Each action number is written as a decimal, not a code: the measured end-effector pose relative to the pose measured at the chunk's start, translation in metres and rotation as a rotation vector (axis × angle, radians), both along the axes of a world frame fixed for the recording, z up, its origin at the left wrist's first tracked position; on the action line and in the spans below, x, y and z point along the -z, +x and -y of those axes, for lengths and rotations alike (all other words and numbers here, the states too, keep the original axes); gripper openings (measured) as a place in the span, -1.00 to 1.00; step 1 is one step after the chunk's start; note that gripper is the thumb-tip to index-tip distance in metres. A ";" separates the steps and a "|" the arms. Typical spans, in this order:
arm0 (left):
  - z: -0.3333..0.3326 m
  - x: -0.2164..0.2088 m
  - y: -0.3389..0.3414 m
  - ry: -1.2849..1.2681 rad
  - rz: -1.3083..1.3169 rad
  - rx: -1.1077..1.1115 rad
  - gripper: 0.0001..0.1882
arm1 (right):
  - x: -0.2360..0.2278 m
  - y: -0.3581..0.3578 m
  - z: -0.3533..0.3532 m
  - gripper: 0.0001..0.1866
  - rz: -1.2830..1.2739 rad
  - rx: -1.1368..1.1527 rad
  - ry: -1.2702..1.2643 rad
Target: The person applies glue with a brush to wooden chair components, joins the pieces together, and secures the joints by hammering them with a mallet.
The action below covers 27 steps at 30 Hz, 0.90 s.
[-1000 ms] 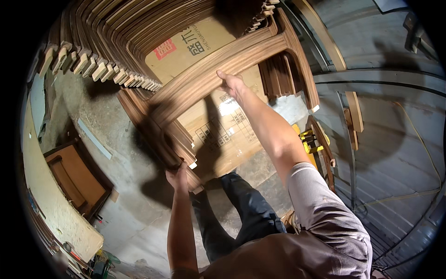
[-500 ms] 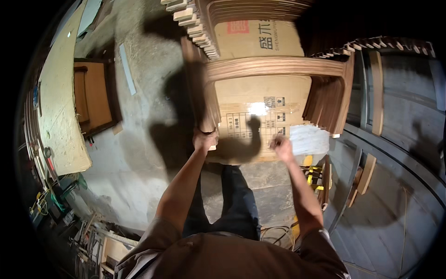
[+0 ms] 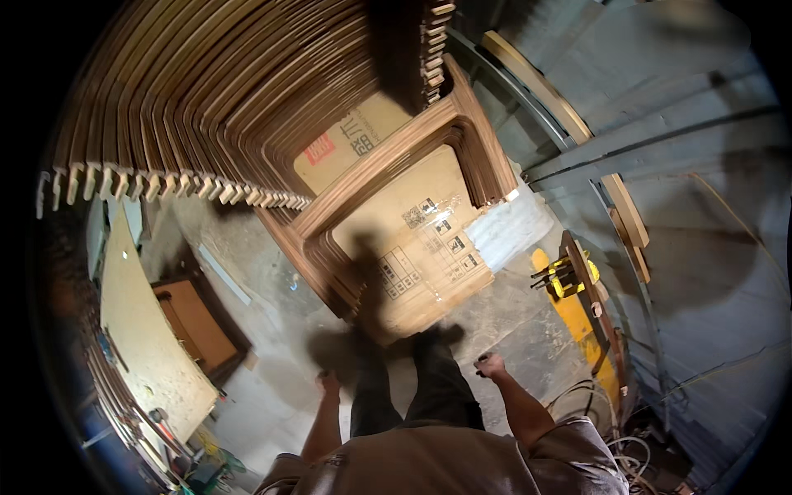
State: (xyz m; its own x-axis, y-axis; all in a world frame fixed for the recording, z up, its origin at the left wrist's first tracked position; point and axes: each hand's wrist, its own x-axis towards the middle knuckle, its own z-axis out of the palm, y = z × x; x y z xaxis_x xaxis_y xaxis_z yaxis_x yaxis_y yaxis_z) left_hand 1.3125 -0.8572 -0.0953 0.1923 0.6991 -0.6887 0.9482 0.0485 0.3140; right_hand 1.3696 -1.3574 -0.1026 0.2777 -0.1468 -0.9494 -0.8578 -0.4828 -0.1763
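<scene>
My left hand [image 3: 327, 381] hangs low beside my left leg, small and in shadow, so its fingers cannot be read. Right of my legs, my right hand [image 3: 490, 365] is held with curled fingers; a dark patch shows at them, and whether it is an object or shadow is unclear. Both hands are apart from the stacked U-shaped wooden frames [image 3: 379, 169] ahead of me. These frames stand nested over printed cardboard [image 3: 429, 186]. A longer row of similar curved brown frames [image 3: 206, 91] fills the far left, pale end pieces sticking out.
A whitish sheet [image 3: 516, 235] lies beside the cardboard. On the right are a yellow-and-black tool [image 3: 569, 276], a curved wooden piece [image 3: 606, 309], cables [image 3: 590, 396] and wooden strips [image 3: 624, 210] by a grey wall. A pale board [image 3: 140, 330] and brown panel [image 3: 198, 326] are at left.
My left hand has let go of the wooden frame's near end. Both hands have dropped back toward my body, and my view has turned left, bringing in the long row of frames.
</scene>
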 end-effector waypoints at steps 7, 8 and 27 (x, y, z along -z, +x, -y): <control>0.048 -0.073 0.012 -0.136 0.051 0.145 -0.78 | -0.025 0.079 -0.065 -0.89 0.301 0.299 0.323; 0.055 -0.085 0.024 -0.176 0.086 0.215 -0.79 | -0.028 0.082 -0.065 -0.89 0.334 0.286 0.362; 0.004 -0.028 -0.120 -0.031 0.143 0.424 -0.70 | -0.032 0.004 0.134 -0.88 0.325 -0.187 -0.184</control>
